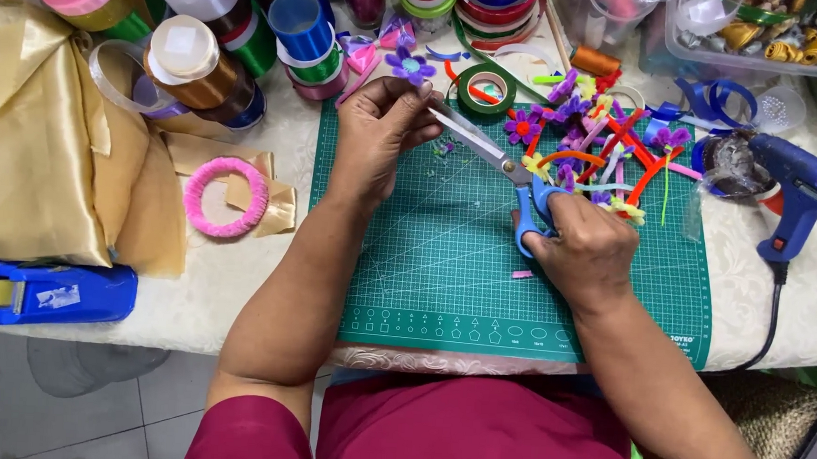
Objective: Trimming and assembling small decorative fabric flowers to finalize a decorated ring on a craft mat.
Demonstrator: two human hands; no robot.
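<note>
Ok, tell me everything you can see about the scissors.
The scissors have long, silvery metal blades and blue plastic handles. They lie slanted over the green cutting mat, tips up-left, handles down-right. The right hand grips the handles, fingers through the loops. The blades look slightly parted, with their tips at the left hand, which pinches something small that I can't make out. The blades hang above the mat rather than resting on it, as far as I can tell.
</note>
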